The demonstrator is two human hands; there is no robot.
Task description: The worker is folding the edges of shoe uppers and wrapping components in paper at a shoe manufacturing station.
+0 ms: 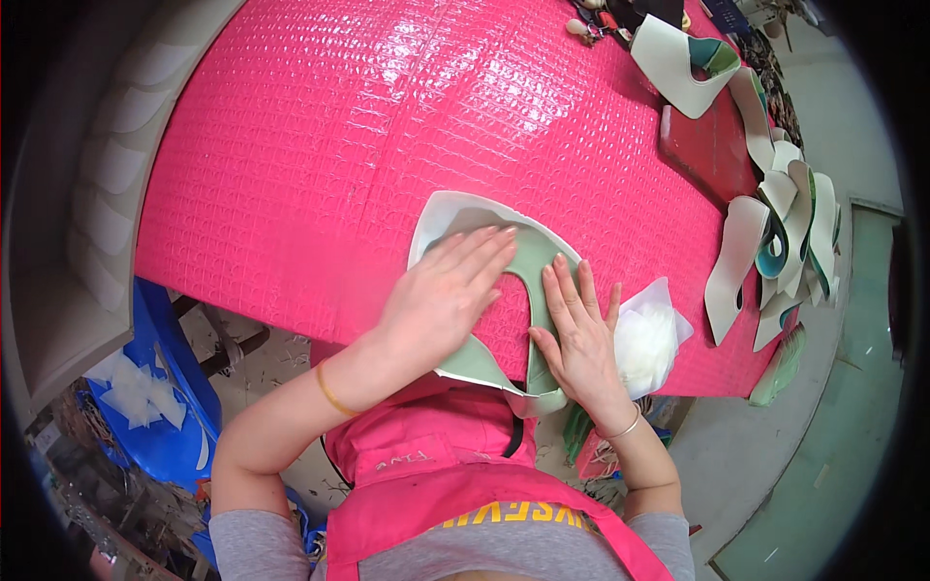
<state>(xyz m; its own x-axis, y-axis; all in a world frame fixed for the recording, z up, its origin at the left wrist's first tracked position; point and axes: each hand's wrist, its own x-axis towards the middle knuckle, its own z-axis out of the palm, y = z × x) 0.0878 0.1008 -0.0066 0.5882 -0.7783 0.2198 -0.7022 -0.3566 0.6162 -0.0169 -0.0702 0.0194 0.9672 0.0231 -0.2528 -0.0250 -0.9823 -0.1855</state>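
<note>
A shoe upper (548,254), horseshoe-shaped with a pale green lining and a white edge, lies lining side up at the near edge of the pink table (291,184). Its narrow lower end hangs slightly over that edge. My left hand (434,302) rests flat on the upper's left side, fingers stretched together across the lining. My right hand (583,339) presses down on its right side, fingers straight and thumb apart. Neither hand grips anything. Part of the upper is hidden under both hands. Just right of my right hand sits a pile of thin white translucent pieces (647,339).
More white uppers with green linings (731,266) are heaped along the right edge of the table, beside a dark red board (707,155). Pale curved pieces (107,208) line a grey trough at left. A blue bin (194,436) with white scraps stands below left.
</note>
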